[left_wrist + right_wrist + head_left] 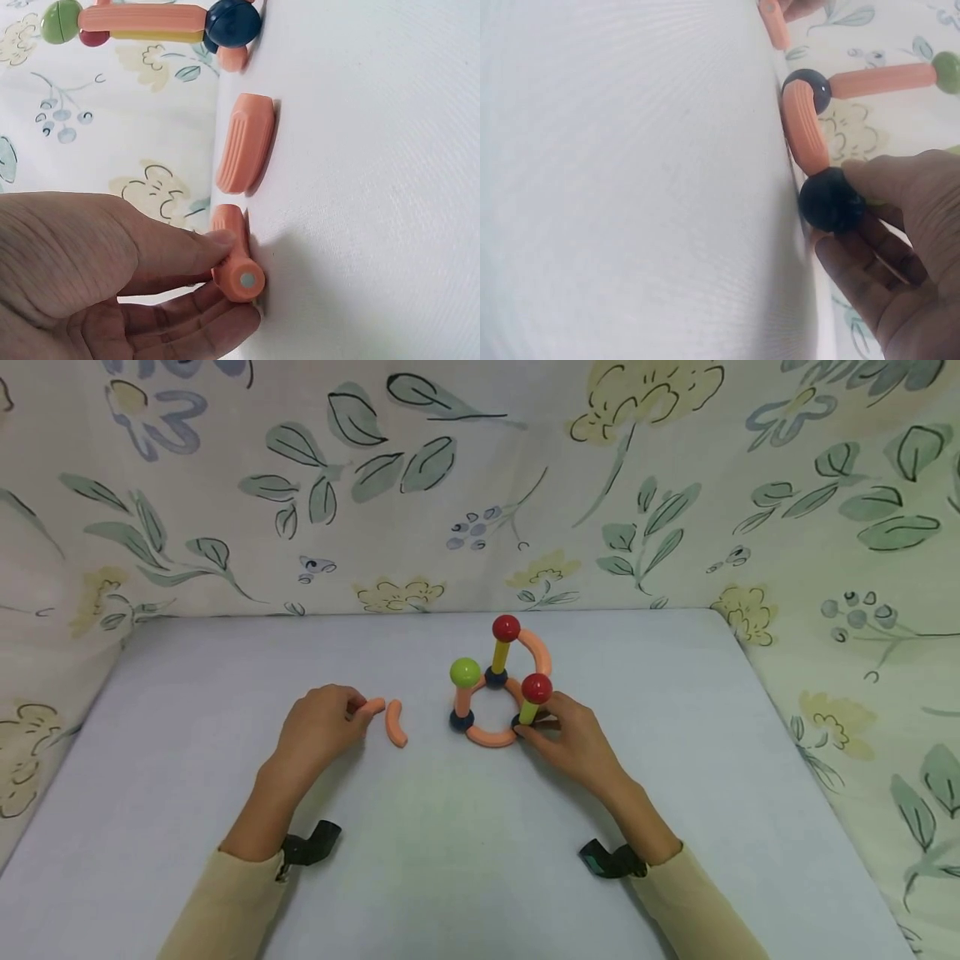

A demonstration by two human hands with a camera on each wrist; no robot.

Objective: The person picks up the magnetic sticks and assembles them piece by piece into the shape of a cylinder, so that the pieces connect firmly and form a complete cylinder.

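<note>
My left hand (321, 725) pinches a curved orange stick (246, 279) between thumb and fingers, low at the tabletop; a silvery disc shows on the stick's end. Another curved orange stick (394, 724) lies just right of it. A ring of curved orange sticks (491, 738) and dark blue balls stands right of the middle. From it rise three upright sticks, one topped by a green ball (465, 672), the others by a red ball (506, 627) and a nearer red ball (536, 687). My right hand (573, 739) grips the ring's right dark blue ball (831, 200) with thumb and fingers.
The white table (450, 860) carries these pieces. Behind it hangs a floral cloth (420, 527). One more curved orange stick (537, 650) arches at the back right of the ring. Each wrist wears a black camera (311, 843).
</note>
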